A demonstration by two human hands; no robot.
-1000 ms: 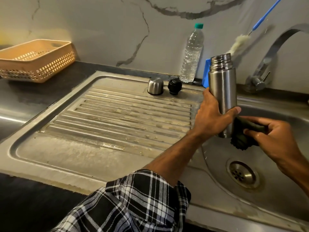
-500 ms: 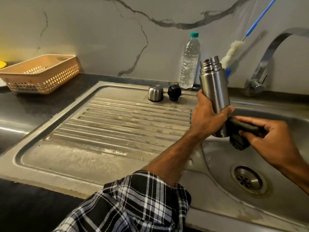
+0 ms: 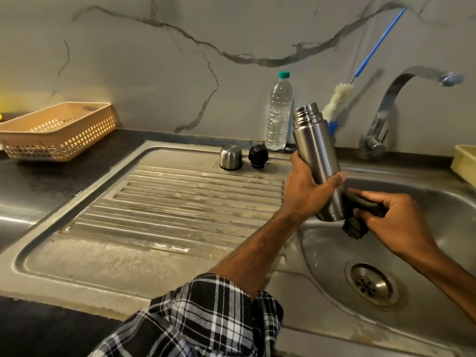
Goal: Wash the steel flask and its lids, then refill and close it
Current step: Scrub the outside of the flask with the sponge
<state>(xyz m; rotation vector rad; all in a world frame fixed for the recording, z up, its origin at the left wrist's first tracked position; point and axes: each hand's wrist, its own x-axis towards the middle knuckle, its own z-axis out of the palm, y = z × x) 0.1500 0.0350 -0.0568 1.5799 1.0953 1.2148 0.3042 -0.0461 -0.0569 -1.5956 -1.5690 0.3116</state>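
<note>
**Q:** Location of the steel flask (image 3: 315,155)?

**A:** Held in the air at 2 o'clock from the centre of the view; base above the near-left rim of the sink basin (image 3: 450,228); body nearly upright, open threaded mouth tilted slightly toward 11 o'clock; no lid fitted.

**Q:** Grip state, both hands?

**A:** Left hand (image 3: 306,191): fingers and thumb wrapped round the lower half of the flask, thumb tip lying across the front wall; closed firmly on it. Right hand (image 3: 396,222): fingers curled round a dark green scrubber (image 3: 354,225); the scrubber touches the flask's lower wall at 4 o'clock of the base.

**Q:** Location of the lids?

**A:** Both on the far edge of the drainboard (image 3: 180,202), at 9 o'clock of the flask; steel cap (image 3: 231,157) standing dome-up; black stopper (image 3: 258,157) just beside it at its 3 o'clock, not touching.

**Q:** Surrounding items?

**A:** Water bottle (image 3: 279,112) upright by the wall at 11 o'clock of the flask, green cap on; bottle brush (image 3: 337,99) with blue handle leaning on the wall at 1 o'clock; tap (image 3: 386,109) at 2 o'clock; drain (image 3: 372,284) at 5 o'clock; beige basket (image 3: 56,132) on the dark counter far off at 9 o'clock; plaid sleeve (image 3: 206,318) on the left forearm at 6 o'clock of the view.
</note>
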